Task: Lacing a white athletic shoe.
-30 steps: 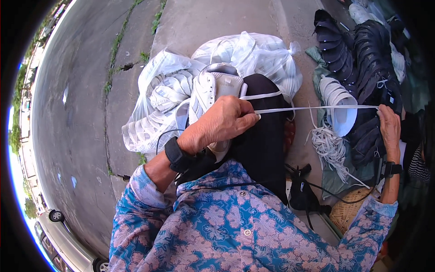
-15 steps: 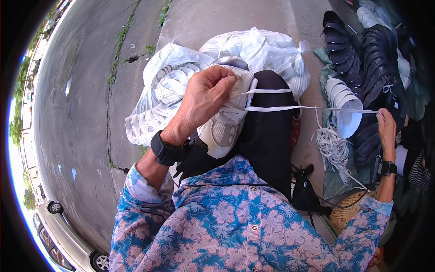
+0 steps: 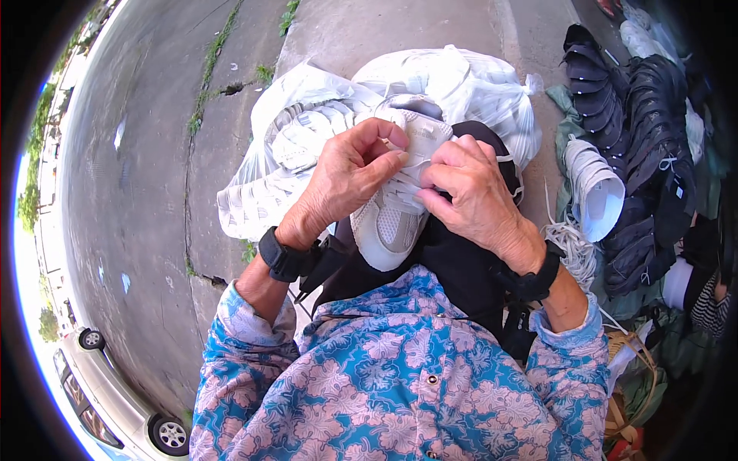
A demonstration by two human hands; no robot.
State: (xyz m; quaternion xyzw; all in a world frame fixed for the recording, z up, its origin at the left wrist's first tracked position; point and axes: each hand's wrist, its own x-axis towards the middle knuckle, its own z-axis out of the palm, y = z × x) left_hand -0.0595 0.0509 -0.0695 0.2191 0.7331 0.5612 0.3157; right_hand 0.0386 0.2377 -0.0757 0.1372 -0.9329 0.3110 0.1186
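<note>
A white and grey sneaker rests on my lap, toe toward me, its tongue and ankle opening pointing away. My left hand is closed in a pinch at the lacing on the sneaker's left side, thumb and forefinger nearly together on a white shoelace. From the right, my right hand has its fingers curled over the opposite row of eyelets, pinching the lace low down. The exact grip is partly hidden by the fingers. Part of a loose white lace also lies over my dark right trouser knee.
Beyond my knees lie clear plastic bags and a row of white shoes. To the right are nested white shoe pieces, a heap of white laces and stacked black shoes. A parked car stands at lower left.
My right hand has come in from far right, where it held the lace stretched out, to the sneaker. The taut lace no longer spans the gap. My left hand stays at the lacing.
</note>
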